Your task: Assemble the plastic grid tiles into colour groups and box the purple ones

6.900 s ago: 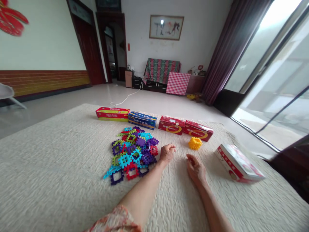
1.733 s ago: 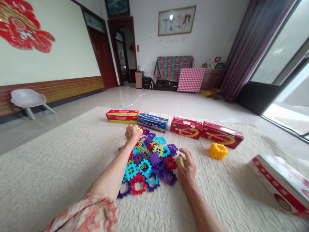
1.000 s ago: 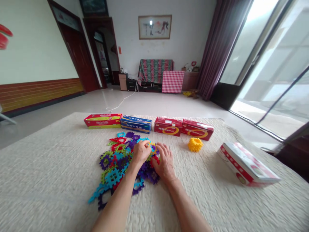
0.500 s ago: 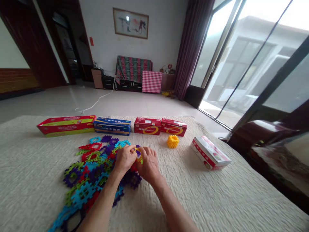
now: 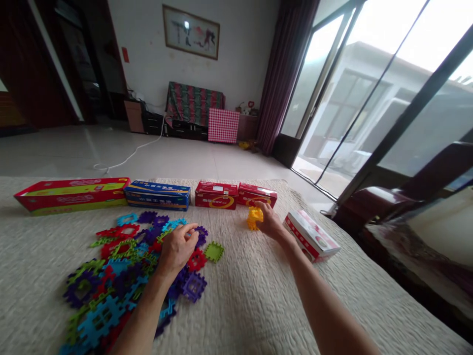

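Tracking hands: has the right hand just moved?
Yes: right hand went from the colourful plastic tile pile to the yellow plastic cluster by the red box.

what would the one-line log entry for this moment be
left hand: resting on tile pile | right hand: grips yellow block cluster | near: white-red box, box row | surface: quilted mat

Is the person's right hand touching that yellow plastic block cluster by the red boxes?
Touching. The head view shows the right hand gripping the yellow plastic block cluster, no gap between them.
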`<state>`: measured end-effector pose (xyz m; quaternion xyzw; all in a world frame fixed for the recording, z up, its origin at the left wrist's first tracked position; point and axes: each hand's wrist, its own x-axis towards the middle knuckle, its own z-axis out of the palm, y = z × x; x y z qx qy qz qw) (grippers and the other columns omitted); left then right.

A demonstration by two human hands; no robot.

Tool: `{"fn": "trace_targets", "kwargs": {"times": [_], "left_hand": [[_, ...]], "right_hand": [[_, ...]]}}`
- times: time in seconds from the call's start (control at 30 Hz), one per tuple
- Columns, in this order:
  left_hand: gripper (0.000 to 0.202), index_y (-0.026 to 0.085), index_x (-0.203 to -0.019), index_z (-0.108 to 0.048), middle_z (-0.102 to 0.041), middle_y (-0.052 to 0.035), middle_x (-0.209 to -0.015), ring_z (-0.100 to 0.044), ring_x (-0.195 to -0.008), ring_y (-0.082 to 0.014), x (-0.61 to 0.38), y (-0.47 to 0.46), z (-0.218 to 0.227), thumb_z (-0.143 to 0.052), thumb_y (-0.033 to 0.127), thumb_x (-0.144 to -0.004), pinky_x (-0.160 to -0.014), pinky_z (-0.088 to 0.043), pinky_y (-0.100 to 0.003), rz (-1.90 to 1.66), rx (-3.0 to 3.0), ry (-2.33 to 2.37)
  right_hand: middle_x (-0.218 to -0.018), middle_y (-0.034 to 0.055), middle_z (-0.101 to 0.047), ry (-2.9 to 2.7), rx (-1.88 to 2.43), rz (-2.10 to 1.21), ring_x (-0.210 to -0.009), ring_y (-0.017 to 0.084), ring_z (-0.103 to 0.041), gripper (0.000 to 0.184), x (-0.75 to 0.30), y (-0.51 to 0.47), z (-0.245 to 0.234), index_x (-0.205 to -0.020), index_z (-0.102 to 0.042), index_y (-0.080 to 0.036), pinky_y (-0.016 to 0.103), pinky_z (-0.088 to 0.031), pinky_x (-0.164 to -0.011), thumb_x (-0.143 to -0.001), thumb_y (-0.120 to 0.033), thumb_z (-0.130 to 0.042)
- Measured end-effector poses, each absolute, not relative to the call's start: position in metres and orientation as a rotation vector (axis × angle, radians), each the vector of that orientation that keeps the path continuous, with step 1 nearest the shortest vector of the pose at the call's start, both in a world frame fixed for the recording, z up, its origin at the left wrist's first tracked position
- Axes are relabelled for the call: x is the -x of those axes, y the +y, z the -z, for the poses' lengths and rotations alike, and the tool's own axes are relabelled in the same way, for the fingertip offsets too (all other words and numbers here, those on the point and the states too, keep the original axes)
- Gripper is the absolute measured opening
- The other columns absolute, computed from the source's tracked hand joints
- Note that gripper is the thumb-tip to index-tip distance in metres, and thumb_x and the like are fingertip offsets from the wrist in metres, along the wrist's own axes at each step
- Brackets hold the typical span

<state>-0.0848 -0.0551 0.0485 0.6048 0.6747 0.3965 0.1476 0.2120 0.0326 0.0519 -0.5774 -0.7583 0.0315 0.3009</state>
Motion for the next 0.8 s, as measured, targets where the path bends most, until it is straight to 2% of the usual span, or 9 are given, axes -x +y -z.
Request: {"fn": "trace_targets", "kwargs": {"times": [0.27,0.43,0.53,0.7,0.8], "left_hand": [[0.029,0.022,-0.094,-0.071,-0.073,-0.0035,-0.09,-0.067,-0.072,-0.0158,0.091,-0.054,-0.046,-0.051,0.031,-0.075,-0.078,-0.052,-0.025,-1.227,-1.715,1.893],[0.03,0.022,-0.092,-0.072,-0.073,-0.0037,-0.088,-0.067,-0.072,-0.0163,0.093,-0.053,-0.044,-0.05,0.033,-0.075,-0.078,-0.052,-0.025,-1.249,-1.742,1.899],[0.034,0.02,-0.093,-0.072,-0.073,-0.0059,-0.089,-0.068,-0.072,-0.018,0.093,-0.052,-0.041,-0.048,0.036,-0.075,-0.076,-0.053,-0.028,-1.273,-1.78,1.865],[0.035,0.018,-0.091,-0.072,-0.073,-0.0074,-0.091,-0.068,-0.073,-0.0193,0.093,-0.05,-0.036,-0.048,0.037,-0.075,-0.074,-0.054,-0.03,-1.307,-1.812,1.841],[0.034,0.019,-0.091,-0.072,-0.073,-0.0068,-0.092,-0.068,-0.074,-0.0188,0.094,-0.049,-0.034,-0.048,0.037,-0.076,-0.075,-0.054,-0.029,-1.321,-1.817,1.84]], "right_hand": [[-0.118,0.0103,-0.058,-2.08,1.419,-0.191,-0.103,0.023,-0.057,0.067,-0.23,0.054,-0.055,-0.117,-0.057,-0.02,0.037,-0.048,-0.085,-0.054,0.0,-0.048],[-0.123,0.0093,-0.054,-2.064,1.328,-0.252,-0.109,0.023,-0.054,0.073,-0.237,0.048,-0.052,-0.124,-0.052,-0.021,0.039,-0.048,-0.09,-0.053,-0.004,-0.047],[-0.126,0.0102,-0.05,-1.897,1.363,-0.24,-0.116,0.024,-0.05,0.072,-0.239,0.035,-0.038,-0.129,-0.047,-0.022,0.043,-0.043,-0.097,-0.058,-0.01,-0.049],[-0.121,0.0105,-0.051,-1.624,1.482,-0.272,-0.11,0.027,-0.052,0.062,-0.23,0.017,-0.01,-0.13,-0.046,-0.023,0.047,-0.045,-0.093,-0.068,-0.026,-0.053],[-0.121,0.0119,-0.05,-1.578,1.46,-0.239,-0.113,0.028,-0.05,0.061,-0.22,0.013,-0.004,-0.129,-0.046,-0.021,0.048,-0.042,-0.096,-0.07,-0.035,-0.056]]}}
